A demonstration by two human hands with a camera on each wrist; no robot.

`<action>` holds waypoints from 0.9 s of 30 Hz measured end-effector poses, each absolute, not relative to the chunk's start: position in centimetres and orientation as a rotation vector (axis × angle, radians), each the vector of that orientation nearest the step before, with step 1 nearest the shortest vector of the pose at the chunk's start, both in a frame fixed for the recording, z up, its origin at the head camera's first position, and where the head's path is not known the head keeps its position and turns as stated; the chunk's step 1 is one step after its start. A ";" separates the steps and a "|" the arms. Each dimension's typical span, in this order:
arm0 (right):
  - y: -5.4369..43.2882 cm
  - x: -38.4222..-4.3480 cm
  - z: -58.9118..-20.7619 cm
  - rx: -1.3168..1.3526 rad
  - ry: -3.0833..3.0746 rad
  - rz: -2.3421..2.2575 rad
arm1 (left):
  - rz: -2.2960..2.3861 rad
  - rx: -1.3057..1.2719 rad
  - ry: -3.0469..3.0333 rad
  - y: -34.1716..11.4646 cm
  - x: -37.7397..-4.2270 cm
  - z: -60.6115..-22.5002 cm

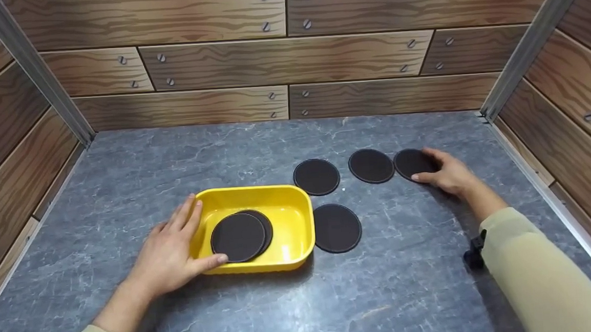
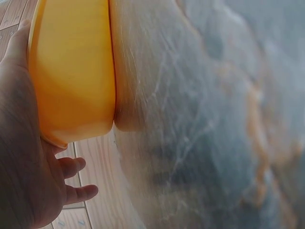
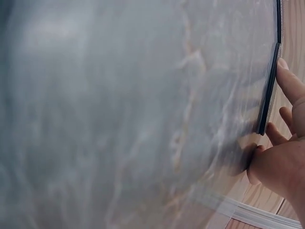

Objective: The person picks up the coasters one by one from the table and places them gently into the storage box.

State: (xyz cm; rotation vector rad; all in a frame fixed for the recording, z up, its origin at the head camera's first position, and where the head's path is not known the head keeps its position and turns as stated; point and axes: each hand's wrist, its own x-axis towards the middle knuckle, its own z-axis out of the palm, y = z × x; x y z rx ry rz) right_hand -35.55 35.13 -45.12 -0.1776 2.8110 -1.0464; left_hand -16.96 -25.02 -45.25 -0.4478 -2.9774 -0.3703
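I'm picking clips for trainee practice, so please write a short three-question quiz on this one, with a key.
1. How many dark discs lie on the table outside the yellow bin?
a) two
b) four
c) six

2. True or false: the left hand is touching the bin.

3. In the head view, which of the discs outside the bin does the right hand touch?

Key:
1. b; two more lie overlapping inside the bin.
2. True.
3. The rightmost disc.
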 end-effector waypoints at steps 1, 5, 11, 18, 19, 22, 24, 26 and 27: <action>35.1 -35.6 -45.0 -0.182 2.809 -1.046 | -0.370 -0.449 -2.977 -25.0 -17.0 -45.2; 35.1 -35.8 -44.8 -0.189 2.784 -1.055 | -0.367 -0.457 -2.974 -25.0 -17.0 -45.2; 35.0 -35.9 -44.4 -0.202 2.754 -0.990 | -0.365 -0.457 -2.971 -25.1 -16.8 -45.2; 35.0 -35.7 -43.7 -0.216 2.732 -0.921 | -0.372 -0.462 -2.956 -25.0 -16.9 -45.1; 35.0 -35.7 -43.6 -0.217 2.727 -0.916 | -0.372 -0.463 -2.953 -25.0 -16.9 -45.1; 35.0 -35.5 -43.4 -0.234 2.717 -0.914 | -0.376 -0.465 -2.948 -25.0 -16.9 -45.2; 34.9 -35.4 -43.3 -0.236 2.708 -0.922 | -0.375 -0.466 -2.947 -25.0 -16.9 -45.2; 34.9 -35.2 -43.3 -0.221 2.702 -0.927 | -0.373 -0.467 -2.946 -25.0 -16.9 -45.2; 34.8 -35.1 -43.3 -0.208 2.701 -0.926 | -0.372 -0.467 -2.945 -25.0 -17.0 -45.3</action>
